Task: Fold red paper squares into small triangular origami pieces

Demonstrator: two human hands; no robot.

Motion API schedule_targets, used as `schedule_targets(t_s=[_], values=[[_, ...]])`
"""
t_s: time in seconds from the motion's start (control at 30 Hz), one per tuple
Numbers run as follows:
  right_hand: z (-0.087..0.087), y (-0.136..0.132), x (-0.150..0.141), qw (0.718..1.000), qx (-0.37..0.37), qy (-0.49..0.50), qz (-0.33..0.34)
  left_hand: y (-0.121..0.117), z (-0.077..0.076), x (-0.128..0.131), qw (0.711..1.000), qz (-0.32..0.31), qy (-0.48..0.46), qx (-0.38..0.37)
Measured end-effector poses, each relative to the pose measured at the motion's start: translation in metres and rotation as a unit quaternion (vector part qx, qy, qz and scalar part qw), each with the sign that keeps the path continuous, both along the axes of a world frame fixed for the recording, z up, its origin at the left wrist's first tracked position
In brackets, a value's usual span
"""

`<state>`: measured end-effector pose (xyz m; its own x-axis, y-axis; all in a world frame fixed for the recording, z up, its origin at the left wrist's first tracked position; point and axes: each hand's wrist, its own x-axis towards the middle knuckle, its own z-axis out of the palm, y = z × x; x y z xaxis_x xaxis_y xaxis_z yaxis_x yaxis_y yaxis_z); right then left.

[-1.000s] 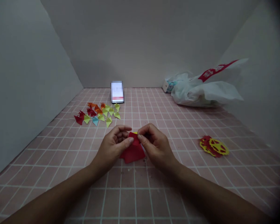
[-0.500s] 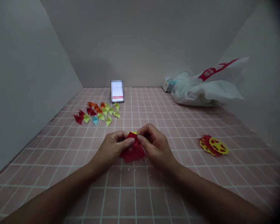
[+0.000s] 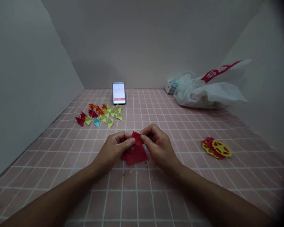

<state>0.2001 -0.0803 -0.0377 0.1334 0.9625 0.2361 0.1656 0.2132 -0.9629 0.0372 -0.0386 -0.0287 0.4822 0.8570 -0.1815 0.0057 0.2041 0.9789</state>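
A small folded piece of red paper point(image 3: 137, 137) is held up between my two hands, pinched at both sides. My left hand point(image 3: 118, 145) grips its left edge between thumb and fingers. On the right edge, the thumb and forefinger of my right hand point(image 3: 157, 145) close on a corner. Just below the held piece lie red paper sheets point(image 3: 135, 156) on the tabletop, partly covered by my left fingers. The exact folds of the held piece are too small to make out.
Several folded paper figures point(image 3: 98, 114) in red, orange, yellow and blue lie at the back left. Behind them a phone point(image 3: 119, 93) stands upright. A white plastic bag point(image 3: 201, 94) rests against a tissue box point(image 3: 169, 87). Red and yellow paper cut-outs point(image 3: 217, 148) lie at right.
The red paper between my hands has turned and now shows a flatter, squarer face. The yellow showing behind it is no longer visible. Both hands stay almost in place.
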Motion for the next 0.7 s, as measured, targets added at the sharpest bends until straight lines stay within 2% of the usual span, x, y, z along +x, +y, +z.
schedule_targets(t_s=[0.2, 0.43, 0.7], values=[[-0.0014, -0.0027, -0.0034, 0.999, 0.000, -0.006, 0.038, 0.0001, -0.0013, -0.0004, 0.999, 0.020, 0.005, 0.043], [-0.0021, -0.0030, -0.0028, 0.999, 0.004, -0.016, 0.037, -0.0021, -0.0002, -0.0012, 0.991, 0.045, 0.028, 0.125], [0.0012, -0.0058, -0.0043, 0.997, 0.011, -0.057, 0.051, -0.0010, -0.0014, -0.0005, 0.993, 0.029, 0.013, 0.111]])
